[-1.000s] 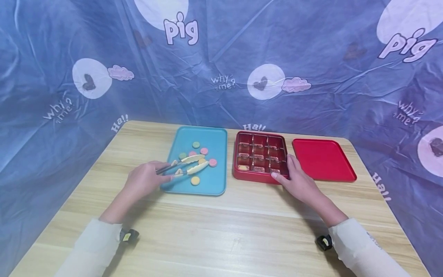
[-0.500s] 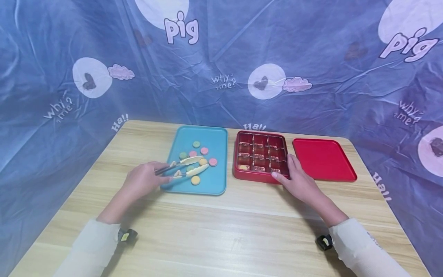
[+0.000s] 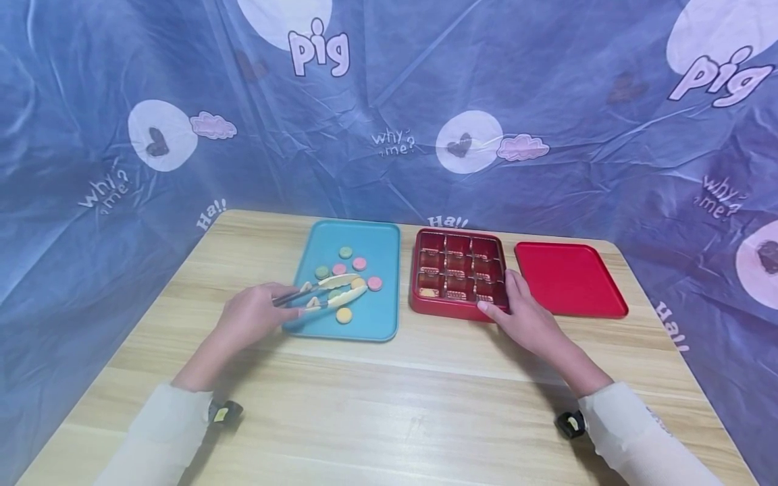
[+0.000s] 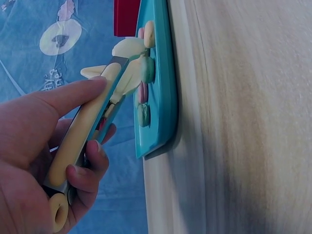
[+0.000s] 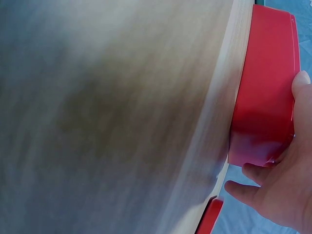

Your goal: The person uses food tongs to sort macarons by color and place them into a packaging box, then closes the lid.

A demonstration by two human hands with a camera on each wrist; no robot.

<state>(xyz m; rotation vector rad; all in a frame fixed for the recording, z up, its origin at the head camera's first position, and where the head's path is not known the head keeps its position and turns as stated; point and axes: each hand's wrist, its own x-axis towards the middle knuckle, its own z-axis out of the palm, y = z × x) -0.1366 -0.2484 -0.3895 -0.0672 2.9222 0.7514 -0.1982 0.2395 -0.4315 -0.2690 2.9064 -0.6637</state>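
Note:
My left hand (image 3: 252, 312) holds tongs (image 3: 348, 297) with cream tips over the left part of a blue tray (image 3: 377, 324). The tong arms stand apart, and a yellow macaron (image 3: 357, 283) and a partly hidden green macaron (image 3: 334, 294) show between them. In the left wrist view, thumb and fingers wrap the tong handle (image 4: 80, 131). Around the tips lie pink, green and yellow macarons. My right hand (image 3: 525, 317) grips the front right corner of a red box (image 3: 446, 309), thumb on its front rim. The box holds a clear divided insert; a pale yellow item (image 3: 429, 293) sits in its front left compartment.
Right of the box lies a flat red lid (image 3: 571, 280). Tray, box and lid stand in a row toward the back of a wooden table (image 3: 389, 405). A blue printed cloth (image 3: 389, 88) hangs close behind the table.
The near tong arm has shifted slightly toward the table's front, uncovering the green macaron between the arms. Over the last half second the tongs barely move. The right hand stays on the box.

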